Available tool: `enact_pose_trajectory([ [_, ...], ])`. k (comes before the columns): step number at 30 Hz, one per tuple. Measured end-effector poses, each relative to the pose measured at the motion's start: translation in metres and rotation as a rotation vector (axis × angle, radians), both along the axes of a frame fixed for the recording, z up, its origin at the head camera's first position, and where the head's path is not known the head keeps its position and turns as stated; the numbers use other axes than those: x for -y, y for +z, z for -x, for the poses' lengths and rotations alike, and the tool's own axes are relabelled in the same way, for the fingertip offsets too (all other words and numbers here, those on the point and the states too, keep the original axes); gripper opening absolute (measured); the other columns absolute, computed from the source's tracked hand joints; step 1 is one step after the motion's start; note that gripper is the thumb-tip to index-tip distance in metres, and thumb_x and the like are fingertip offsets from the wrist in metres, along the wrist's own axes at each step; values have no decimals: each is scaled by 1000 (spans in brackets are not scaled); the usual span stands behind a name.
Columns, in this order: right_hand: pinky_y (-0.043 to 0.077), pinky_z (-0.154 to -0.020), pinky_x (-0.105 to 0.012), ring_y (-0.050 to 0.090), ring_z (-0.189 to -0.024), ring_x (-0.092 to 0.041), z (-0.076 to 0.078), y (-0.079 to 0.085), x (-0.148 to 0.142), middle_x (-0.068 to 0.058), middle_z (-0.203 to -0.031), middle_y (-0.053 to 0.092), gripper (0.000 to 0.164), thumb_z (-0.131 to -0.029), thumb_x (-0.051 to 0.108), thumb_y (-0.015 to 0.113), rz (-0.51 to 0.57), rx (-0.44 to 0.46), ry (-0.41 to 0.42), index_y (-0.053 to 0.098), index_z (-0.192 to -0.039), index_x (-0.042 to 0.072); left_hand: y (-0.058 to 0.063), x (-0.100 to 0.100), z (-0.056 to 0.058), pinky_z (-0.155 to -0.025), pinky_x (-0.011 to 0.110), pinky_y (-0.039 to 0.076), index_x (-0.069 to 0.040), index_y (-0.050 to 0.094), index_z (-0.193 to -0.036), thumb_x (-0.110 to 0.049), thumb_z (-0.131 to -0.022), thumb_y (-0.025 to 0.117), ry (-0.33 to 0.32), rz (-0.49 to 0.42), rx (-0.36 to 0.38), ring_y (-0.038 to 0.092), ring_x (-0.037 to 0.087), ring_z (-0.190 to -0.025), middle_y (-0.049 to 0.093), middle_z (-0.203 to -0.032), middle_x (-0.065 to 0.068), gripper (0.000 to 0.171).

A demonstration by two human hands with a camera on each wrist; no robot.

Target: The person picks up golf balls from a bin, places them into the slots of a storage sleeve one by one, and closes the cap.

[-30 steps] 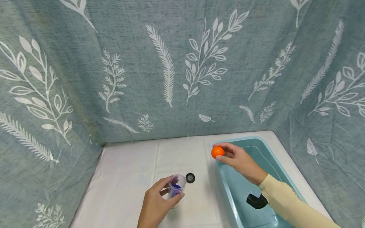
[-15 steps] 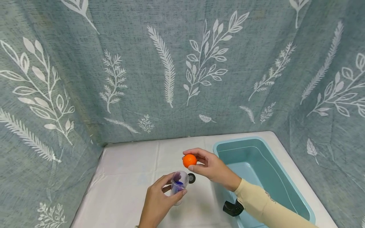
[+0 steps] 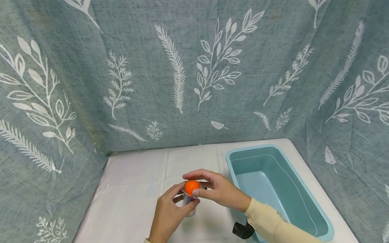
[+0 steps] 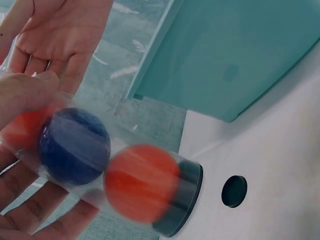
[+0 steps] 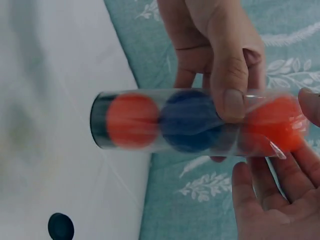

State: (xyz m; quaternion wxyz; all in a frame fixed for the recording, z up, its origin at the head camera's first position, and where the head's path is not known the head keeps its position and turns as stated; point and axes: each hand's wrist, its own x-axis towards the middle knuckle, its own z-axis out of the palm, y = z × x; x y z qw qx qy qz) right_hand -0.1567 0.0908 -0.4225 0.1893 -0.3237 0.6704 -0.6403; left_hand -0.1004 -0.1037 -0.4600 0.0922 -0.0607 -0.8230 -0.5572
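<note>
A clear plastic tube [image 5: 232,137] is gripped by my left hand [image 3: 170,211], thumb on one side and fingers on the other. Through its wall I see an orange ball [image 4: 142,183] by the dark end cap and a blue ball [image 4: 75,146] above it. Another orange ball [image 3: 192,186] sits in the tube's open mouth. My right hand [image 3: 222,190] holds this top ball between thumb and fingers, right at the rim. A small black round lid [image 5: 61,226] lies on the white table; in the head view the right hand mostly hides it.
A teal tub [image 3: 264,182] stands on the white table [image 3: 136,189] to the right, its near-left wall by my right forearm. Patterned grey-green cloth [image 3: 182,67] encloses the back and sides. A black device [image 3: 243,230] is under my right wrist.
My right hand has carried the orange ball left from over the tub to the tube, and the ball has come into the tube's mouth. My left hand has kept its hold almost unmoved.
</note>
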Motion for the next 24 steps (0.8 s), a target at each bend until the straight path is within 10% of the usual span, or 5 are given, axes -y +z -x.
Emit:
enact_pose_trajectory([
  [24, 56, -96, -32, 56, -128, -24, 13, -10, -4, -5, -136, 59, 36, -103, 15, 61, -109, 69, -70, 57, -138, 9, -15, 5, -5, -89, 28, 59, -16, 71, -118, -15, -72, 93, 47, -5, 26, 67, 13, -104, 70, -113, -9, 51],
])
